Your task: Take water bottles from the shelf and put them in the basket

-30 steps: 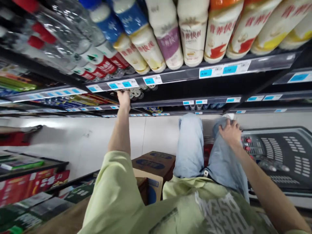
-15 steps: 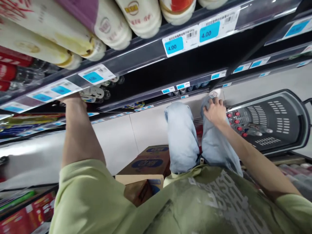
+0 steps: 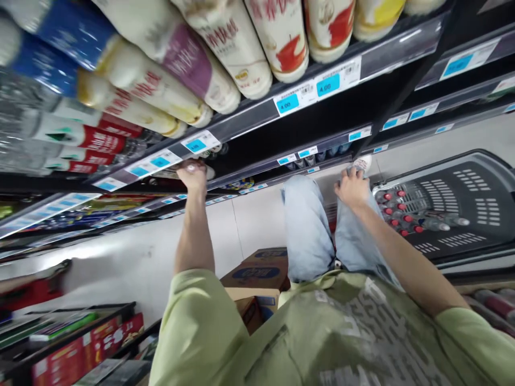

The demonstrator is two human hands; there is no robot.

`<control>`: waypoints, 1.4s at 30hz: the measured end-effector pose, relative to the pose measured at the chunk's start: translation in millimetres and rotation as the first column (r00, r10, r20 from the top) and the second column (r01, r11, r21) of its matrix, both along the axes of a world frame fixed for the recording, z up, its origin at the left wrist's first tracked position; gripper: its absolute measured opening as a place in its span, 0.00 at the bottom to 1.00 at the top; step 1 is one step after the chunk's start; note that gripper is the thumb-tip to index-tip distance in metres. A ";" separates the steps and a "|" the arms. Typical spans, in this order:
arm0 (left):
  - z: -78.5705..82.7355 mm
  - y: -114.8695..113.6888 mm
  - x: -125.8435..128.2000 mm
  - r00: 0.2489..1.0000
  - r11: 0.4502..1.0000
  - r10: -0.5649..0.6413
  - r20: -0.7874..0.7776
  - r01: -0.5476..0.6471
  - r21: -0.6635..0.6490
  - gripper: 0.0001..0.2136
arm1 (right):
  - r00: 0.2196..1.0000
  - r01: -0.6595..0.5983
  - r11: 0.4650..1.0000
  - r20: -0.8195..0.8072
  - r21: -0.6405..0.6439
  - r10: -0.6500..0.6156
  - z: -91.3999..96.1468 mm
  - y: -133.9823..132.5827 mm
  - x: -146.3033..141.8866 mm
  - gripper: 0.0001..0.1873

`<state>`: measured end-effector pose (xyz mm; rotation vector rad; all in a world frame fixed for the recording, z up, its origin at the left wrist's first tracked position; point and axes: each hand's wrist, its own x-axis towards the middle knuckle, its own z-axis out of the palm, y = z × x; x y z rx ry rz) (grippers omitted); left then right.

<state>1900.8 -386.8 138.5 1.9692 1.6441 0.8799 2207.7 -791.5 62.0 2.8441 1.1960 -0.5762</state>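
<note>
My left hand (image 3: 193, 176) is at the edge of a lower shelf, under the row of price tags, with its fingers curled round a bottle. Only a pale cap end of that bottle shows; the rest is hidden by the hand and the shelf. My right hand (image 3: 353, 188) lies on the knee of my light blue jeans (image 3: 308, 230), fingers apart and holding nothing. Above my left hand, large white drink bottles (image 3: 229, 48) lie along the upper shelf, some with purple, red or yellow print. Bottles with red labels (image 3: 100, 138) lie to the left.
A dark shopping basket (image 3: 486, 185) on the right holds several clear bottles with red caps (image 3: 407, 219) and some with pale caps. Brown cartons (image 3: 257, 271) stand beside my legs. Red boxes (image 3: 66, 359) sit at the lower left. The shelf edge (image 3: 249, 120) crosses above my arms.
My left hand has moved right and partly out from under the shelf edge, now showing a bottle in its grip. The view has shifted too. My right hand stays on the knee.
</note>
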 end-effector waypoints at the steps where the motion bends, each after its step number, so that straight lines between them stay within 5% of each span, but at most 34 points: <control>1: 2.3 -9.6 2.8 0.999 1.000 0.020 0.025 -0.019 -0.023 0.15 | 1.000 0.003 1.000 -0.002 0.004 -0.003 1.2 0.4 -1.3 0.25; 4: 13.1 -41.1 12.2 0.992 0.996 -0.019 0.121 0.030 -0.087 0.13 | 1.000 0.001 1.000 -0.010 0.020 -0.001 2.9 -1.9 -3.8 0.26; 10: 50.1 -120.1 43.3 0.933 0.963 -0.259 0.251 0.271 -0.013 0.11 | 1.000 0.001 0.992 0.021 0.125 -0.004 -7.4 -21.9 -2.9 0.27; 17: 114.7 -240.6 90.5 0.743 0.795 -0.530 0.408 0.603 -0.065 0.17 | 0.999 0.046 0.950 -0.035 0.308 -0.037 -14.1 -46.0 -2.2 0.34; 20: 139.5 -284.4 111.9 0.621 0.661 -0.648 0.441 0.746 -0.080 0.17 | 0.990 0.094 0.874 -0.135 0.477 -0.033 -13.8 -59.4 -12.5 0.40; 23: 150.9 -315.8 135.6 0.546 0.565 -0.640 0.540 0.811 -0.151 0.18 | 0.946 0.222 0.694 -0.324 0.685 0.018 -16.0 -75.5 -34.2 0.41; 25: 148.1 -329.6 152.7 0.535 0.508 -0.551 0.640 0.824 -0.252 0.21 | 0.902 0.344 0.544 -0.430 0.766 0.035 -18.4 -85.4 -48.7 0.43; 27: 137.8 -338.6 170.2 0.536 0.414 -0.478 0.696 0.836 -0.360 0.22 | 0.876 0.430 0.463 -0.483 0.775 -0.004 -19.6 -93.2 -56.6 0.46; 29: 123.3 -342.6 186.8 0.544 0.318 -0.457 0.704 0.839 -0.441 0.22 | 0.848 0.475 0.495 -0.528 0.728 -0.037 -18.6 -97.8 -56.2 0.42; 31: 107.5 -340.9 201.3 0.551 0.283 -0.449 0.703 0.835 -0.473 0.21 | 0.831 0.486 0.563 -0.553 0.668 -0.060 -15.4 -99.2 -50.3 0.35; 37: 52.0 -315.4 223.3 0.549 0.483 -0.320 0.772 0.795 -0.366 0.23 | 0.764 0.472 0.646 -0.644 0.600 0.041 -1.7 -94.6 -42.3 0.33; 42: -1.3 -305.0 220.3 0.583 0.627 -0.110 0.805 0.669 -0.398 0.23 | 0.782 0.317 0.801 -0.618 0.508 0.082 5.0 -93.6 -44.5 0.27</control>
